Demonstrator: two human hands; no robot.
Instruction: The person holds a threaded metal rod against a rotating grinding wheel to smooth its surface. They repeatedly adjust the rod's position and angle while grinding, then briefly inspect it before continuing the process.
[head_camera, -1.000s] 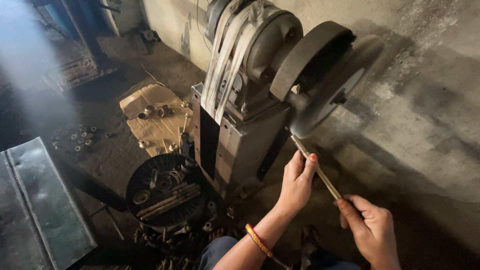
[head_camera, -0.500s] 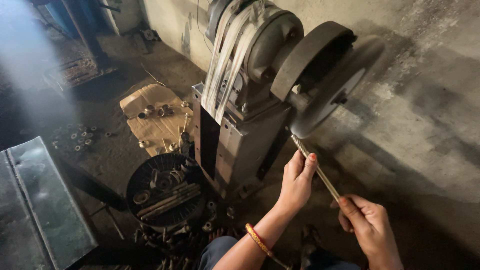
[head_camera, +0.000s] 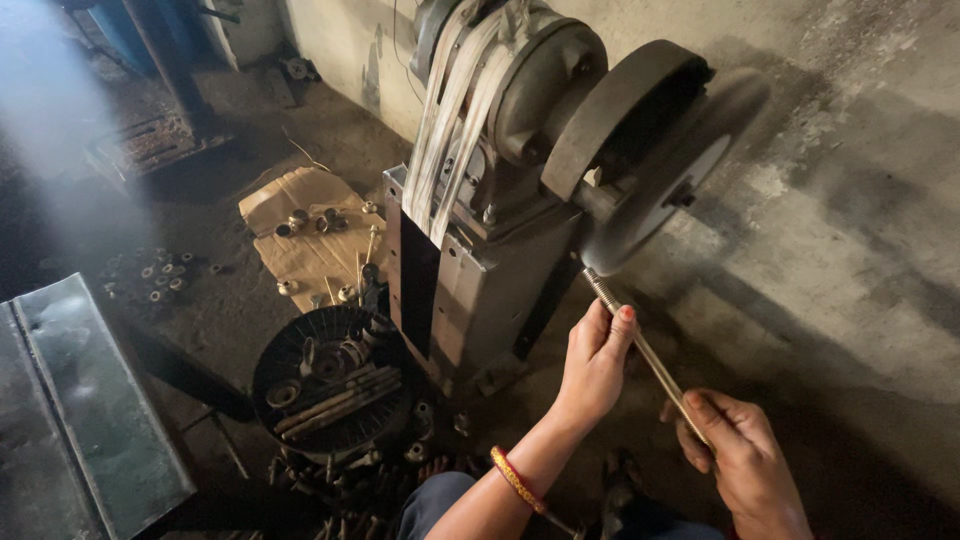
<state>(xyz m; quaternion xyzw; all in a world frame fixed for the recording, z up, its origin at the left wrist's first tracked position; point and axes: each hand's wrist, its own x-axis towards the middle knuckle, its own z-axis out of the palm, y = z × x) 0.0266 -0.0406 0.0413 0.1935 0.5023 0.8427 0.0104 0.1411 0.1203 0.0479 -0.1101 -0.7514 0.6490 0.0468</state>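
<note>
At the grinder wheel (head_camera: 655, 195), low edge: your threaded rod (head_camera: 645, 350) has its tip touching the wheel and runs down-right toward you. Your left hand (head_camera: 592, 365) is closed around the rod near the tip. Your right hand (head_camera: 738, 462) is closed on its lower end. Left of the grinder body (head_camera: 480, 270), a round black basket (head_camera: 330, 380) on the floor holds rods and small metal parts. Beyond it, a cardboard sheet (head_camera: 305, 235) carries a few nuts. More loose parts lie near your knees.
</note>
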